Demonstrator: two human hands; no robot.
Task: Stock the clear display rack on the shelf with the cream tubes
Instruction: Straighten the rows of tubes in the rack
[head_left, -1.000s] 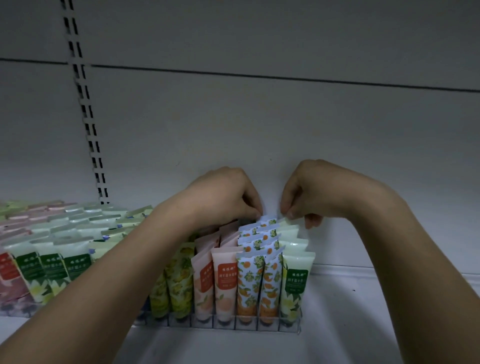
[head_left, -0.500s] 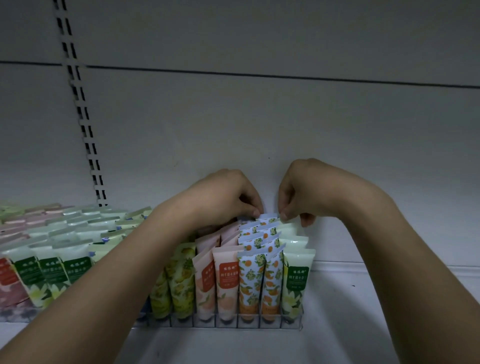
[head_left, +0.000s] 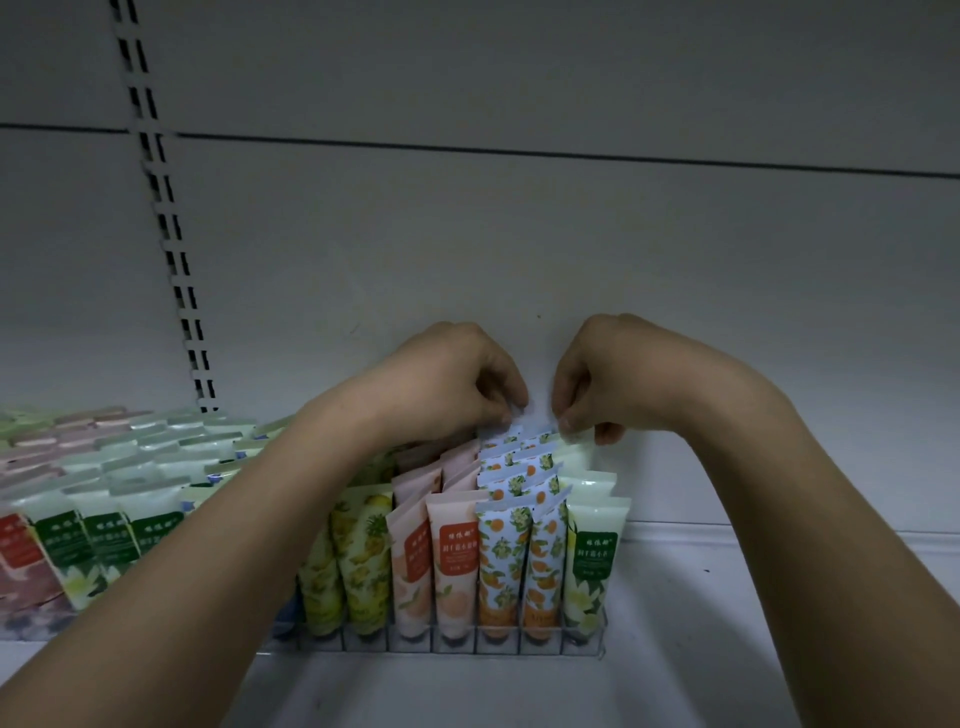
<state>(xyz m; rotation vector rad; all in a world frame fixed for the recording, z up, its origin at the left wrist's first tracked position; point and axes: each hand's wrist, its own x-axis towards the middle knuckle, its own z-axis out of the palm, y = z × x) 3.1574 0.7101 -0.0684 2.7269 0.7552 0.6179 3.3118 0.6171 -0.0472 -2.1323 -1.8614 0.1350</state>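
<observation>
Head view. Clear display rack on white shelf, near back wall, w/ cream tubes standing cap-down in rows. Left hand and right hand reach over rack's far right rows; each w/ curled fingers pinching top edge of a far-row tube. More tubes packed at left, beside rack.
</observation>
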